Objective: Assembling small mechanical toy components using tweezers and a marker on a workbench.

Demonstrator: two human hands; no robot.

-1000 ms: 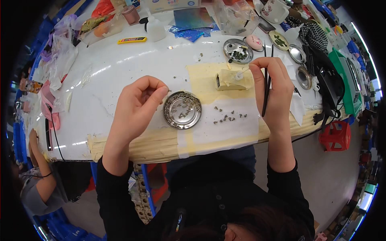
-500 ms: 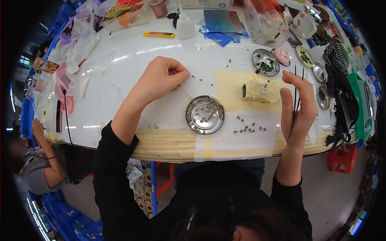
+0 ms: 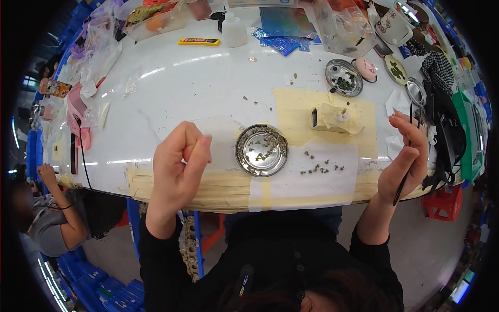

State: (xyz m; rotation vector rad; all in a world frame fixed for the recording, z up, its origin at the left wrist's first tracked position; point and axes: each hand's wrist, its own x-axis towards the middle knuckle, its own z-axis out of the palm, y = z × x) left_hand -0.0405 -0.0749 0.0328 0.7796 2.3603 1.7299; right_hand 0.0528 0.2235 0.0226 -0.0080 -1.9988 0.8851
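Note:
My left hand is closed above the near left part of the table, thumb pressed against the curled fingers; whatever it may hold is hidden. My right hand, at the right near edge, keeps black tweezers against the palm, their two thin tips pointing away from me. Between the hands lies a round shiny metal dish with many tiny greyish pieces in it. To its right, several similar small pieces are scattered on white paper. Behind them stands a small tape-wrapped block with a short peg on top.
A second metal dish with dark green bits stands at the back right, beside a pink round object. A white squeeze bottle, a yellow cutter and blue shiny sheets lie at the back. Another person sits at left.
My left hand has drawn back toward the near edge from beside the loose bits and turned upright, still closed. My right hand has moved right and slightly nearer with the tweezers.

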